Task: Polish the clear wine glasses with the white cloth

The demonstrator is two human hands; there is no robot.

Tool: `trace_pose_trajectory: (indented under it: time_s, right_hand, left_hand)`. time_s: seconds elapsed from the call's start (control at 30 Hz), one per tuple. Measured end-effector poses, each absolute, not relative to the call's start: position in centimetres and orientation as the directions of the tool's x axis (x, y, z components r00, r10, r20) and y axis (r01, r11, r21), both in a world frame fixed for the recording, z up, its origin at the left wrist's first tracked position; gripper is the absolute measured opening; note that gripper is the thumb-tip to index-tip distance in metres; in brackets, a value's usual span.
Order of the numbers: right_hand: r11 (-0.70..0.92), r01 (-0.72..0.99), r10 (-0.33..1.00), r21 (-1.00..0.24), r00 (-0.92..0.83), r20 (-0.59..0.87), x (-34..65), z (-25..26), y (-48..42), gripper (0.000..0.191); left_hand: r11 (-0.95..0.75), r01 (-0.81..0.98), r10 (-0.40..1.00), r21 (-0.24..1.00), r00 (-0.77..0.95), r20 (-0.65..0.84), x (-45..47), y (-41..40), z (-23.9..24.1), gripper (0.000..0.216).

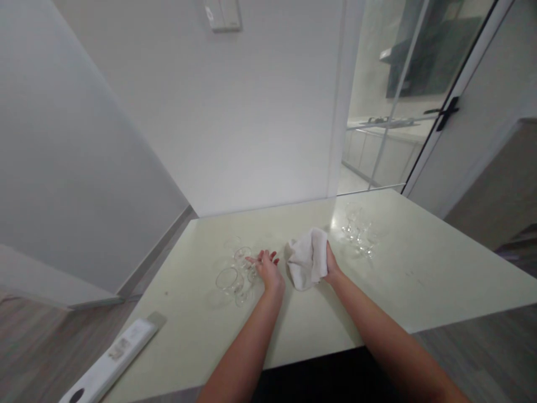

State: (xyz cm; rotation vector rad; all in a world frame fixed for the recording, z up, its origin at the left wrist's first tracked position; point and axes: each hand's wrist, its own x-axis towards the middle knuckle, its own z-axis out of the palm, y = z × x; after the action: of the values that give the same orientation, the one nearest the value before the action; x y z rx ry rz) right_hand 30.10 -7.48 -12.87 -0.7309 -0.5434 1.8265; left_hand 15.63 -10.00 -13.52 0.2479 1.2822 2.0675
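In the head view, a person reaches both bare forearms over a pale table. The left hand has its fingers loosely spread, with the thumb set apart from them, and it is right beside the left group of clear glasses; whether it touches one of them cannot be told. The right hand holds a white cloth, gripping it at its right edge, with most of the fingers hidden behind the fabric. The cloth is bunched and folded, raised between the two hands near the middle of the table, and it stands a little apart from the left hand.

The left group's round rims show, though the glass is too faint to count the pieces surely. Well apart, to the right of the cloth, is a second cluster of clear glassware, its outlines blurred. A long white object with a dark oval lies at the table's near left corner. Beyond the table are a white wall and a door with a black handle
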Motion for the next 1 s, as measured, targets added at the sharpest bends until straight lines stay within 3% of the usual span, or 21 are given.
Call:
trace_pose_trajectory:
  time_s: [0.37, 0.6, 1.0]
  right_hand:
    - [-0.388, -0.660, 0.921, -0.644, -0.301, -0.247, 29.7, -12.4, -7.6, 0.057]
    - [-0.361, -0.622, 0.932, -0.695, -0.254, -0.257, 29.7, -13.1, -7.3, 0.056]
    - [-0.373, -0.631, 0.928, -0.680, -0.247, -0.280, 29.5, -12.6, -7.7, 0.051]
  left_hand:
    - [-0.255, -0.368, 0.590, 0.894, -0.792, -0.157, 15.5, -10.5, -13.6, 0.069]
    - [-0.245, -0.302, 0.568, 0.921, -0.814, -0.116, 14.4, -9.8, -14.0, 0.069]
    - [-0.312, -0.309, 0.511, 0.898, -0.852, -0.115, 13.1, -8.5, -13.9, 0.067]
